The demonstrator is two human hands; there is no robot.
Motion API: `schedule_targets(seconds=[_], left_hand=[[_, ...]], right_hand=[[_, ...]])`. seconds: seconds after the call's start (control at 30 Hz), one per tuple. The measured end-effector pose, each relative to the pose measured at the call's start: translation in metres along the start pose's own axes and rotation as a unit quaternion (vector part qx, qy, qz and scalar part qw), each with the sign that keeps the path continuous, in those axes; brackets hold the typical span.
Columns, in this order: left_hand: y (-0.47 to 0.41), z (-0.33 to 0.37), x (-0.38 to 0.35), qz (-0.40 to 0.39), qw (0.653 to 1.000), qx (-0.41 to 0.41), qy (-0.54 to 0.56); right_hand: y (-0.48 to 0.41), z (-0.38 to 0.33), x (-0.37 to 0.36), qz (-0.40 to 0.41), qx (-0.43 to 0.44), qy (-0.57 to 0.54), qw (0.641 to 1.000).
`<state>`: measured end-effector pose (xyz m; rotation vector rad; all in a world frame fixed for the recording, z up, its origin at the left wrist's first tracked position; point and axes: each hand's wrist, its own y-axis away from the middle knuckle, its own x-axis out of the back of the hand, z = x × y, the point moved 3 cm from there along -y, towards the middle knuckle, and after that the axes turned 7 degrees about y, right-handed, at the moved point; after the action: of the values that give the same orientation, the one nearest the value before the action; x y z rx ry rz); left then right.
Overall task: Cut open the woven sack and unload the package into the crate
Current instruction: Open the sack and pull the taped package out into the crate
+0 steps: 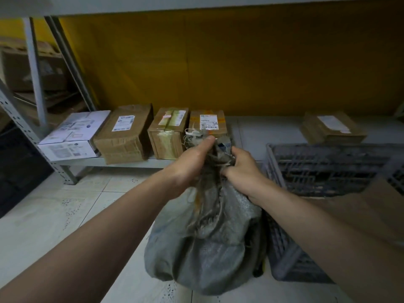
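Grey crate just right of sack, boxes behind.

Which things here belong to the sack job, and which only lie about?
Job: woven sack, its neck gripped by the left hand and right hand; grey plastic crate.
Lying about: white box, three brown parcels, flat parcel.

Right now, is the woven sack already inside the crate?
No, the woven sack stands on the floor beside the crate, its bunched top gripped by the left hand and right hand.
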<state>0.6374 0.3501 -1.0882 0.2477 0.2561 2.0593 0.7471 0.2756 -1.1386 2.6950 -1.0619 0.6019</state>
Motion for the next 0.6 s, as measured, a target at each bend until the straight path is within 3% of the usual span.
schedule_targets(seconds=[0.1,0.23,0.5,0.6], left_hand=[[-0.003,0.004,0.015,0.031,0.991,-0.047,-0.125],[-0.012,-0.022,0.057,0.063,0.989,-0.085,-0.101],[-0.006,-0.161,0.11,0.108,0.974,0.2,-0.011],[-0.001,-0.192,0.108,0.042,0.961,0.259,0.087]], right_hand=[[-0.007,-0.003,0.012,0.057,-0.026,-0.004,0.998],[-0.009,-0.029,0.028,0.063,-0.019,-0.102,0.993],[0.002,-0.096,0.027,0.034,0.077,-0.253,0.964],[0.003,-0.124,0.029,0.033,0.096,-0.305,0.947]])
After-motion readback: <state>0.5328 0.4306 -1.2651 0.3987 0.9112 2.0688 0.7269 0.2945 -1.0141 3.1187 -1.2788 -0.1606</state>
